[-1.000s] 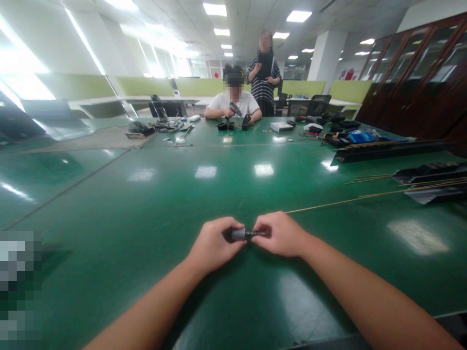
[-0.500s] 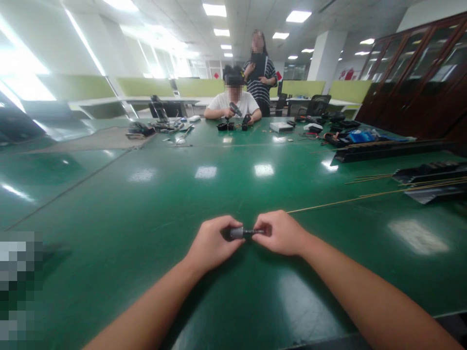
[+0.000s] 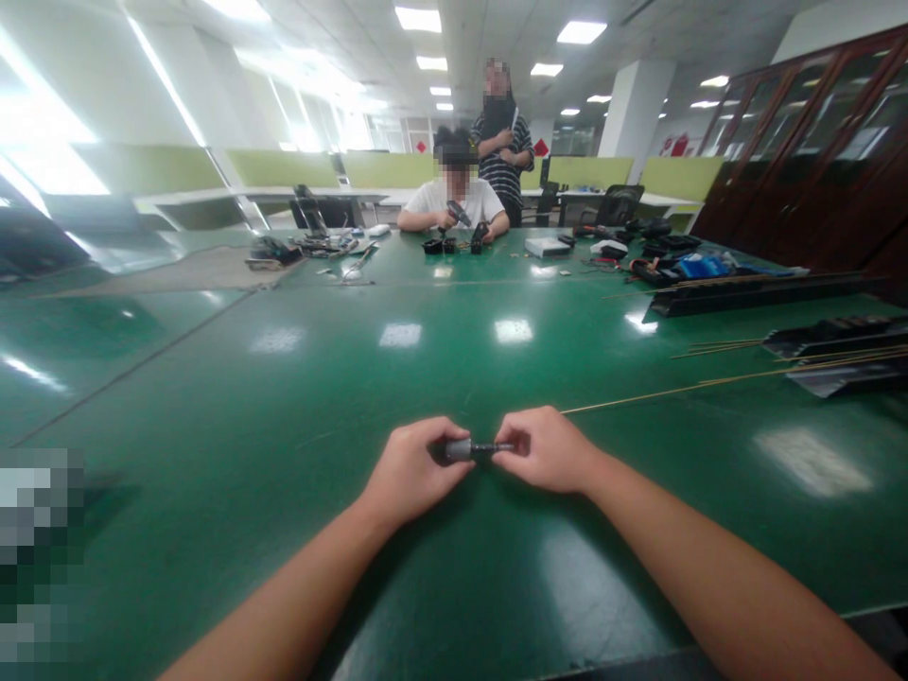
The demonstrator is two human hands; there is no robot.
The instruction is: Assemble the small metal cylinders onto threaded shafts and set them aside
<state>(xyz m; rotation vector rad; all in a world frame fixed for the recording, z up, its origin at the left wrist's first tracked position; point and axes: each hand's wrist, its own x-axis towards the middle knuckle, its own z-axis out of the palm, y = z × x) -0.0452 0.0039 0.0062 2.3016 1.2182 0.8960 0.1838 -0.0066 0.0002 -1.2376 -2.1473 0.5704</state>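
Above the green tabletop [image 3: 397, 378], my left hand [image 3: 408, 473] is closed around a small grey cylinder [image 3: 459, 449]. A thin dark shaft [image 3: 483, 449] comes out of its right end. My right hand [image 3: 550, 449] pinches the far tip of that shaft between thumb and fingers. The piece lies level between both hands, and its exact kind is too small to make out. Part of the cylinder is hidden by my left fingers. Behind my right hand, a thin brass-coloured rod [image 3: 638, 400] runs off to the right.
Opposite me, a seated person [image 3: 454, 199] holds a power drill [image 3: 458, 213] near black parts; another person [image 3: 505, 151] stands behind. Dark channels [image 3: 766, 295] with thin rods lie on the right. Tools and parts [image 3: 333, 244] clutter the far left edge; a white box [image 3: 548, 247] sits at the back.
My hands stay almost in place on the piece, with only a very slight shift. The standing person has moved a little to the left and changed the position of their arms.
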